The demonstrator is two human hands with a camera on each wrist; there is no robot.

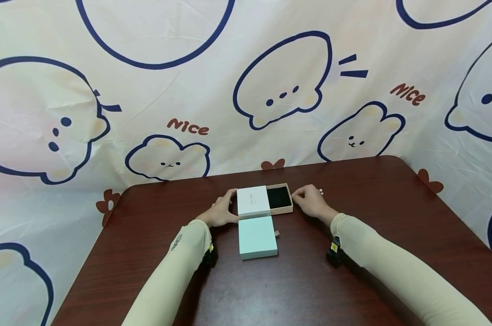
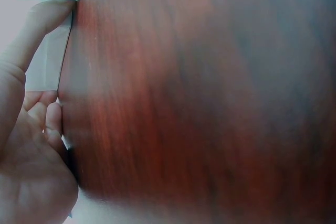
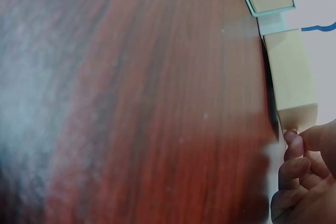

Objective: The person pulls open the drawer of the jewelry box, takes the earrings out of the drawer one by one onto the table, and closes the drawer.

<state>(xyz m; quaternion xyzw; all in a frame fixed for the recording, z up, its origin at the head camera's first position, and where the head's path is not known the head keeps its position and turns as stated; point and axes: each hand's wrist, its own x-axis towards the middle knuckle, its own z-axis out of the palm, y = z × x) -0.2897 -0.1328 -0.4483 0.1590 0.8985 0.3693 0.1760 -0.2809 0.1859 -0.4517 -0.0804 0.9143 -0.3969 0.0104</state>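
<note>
A white drawer-style gift box lies at the middle of the table, its white sleeve (image 1: pixel 251 202) printed with fine script. From the sleeve's right side the beige drawer (image 1: pixel 282 210) sticks out about halfway, showing a black lining (image 1: pixel 278 197). My left hand (image 1: pixel 219 213) grips the sleeve's left end, thumb at the near corner and fingers at the far side. At the drawer's right end, my right hand (image 1: pixel 312 201) pinches its pull tab, mostly hidden by the fingertips. In the right wrist view, thumb and forefinger meet right at the drawer's end face (image 3: pixel 299 117).
A mint-green box (image 1: pixel 258 237) with a small tab (image 1: pixel 276 233) on its right side lies just in front of the white box. The dark wooden table (image 1: pixel 294 280) meets a cartoon-printed cloth (image 1: pixel 213 99) at the back. Both wrists wear black devices.
</note>
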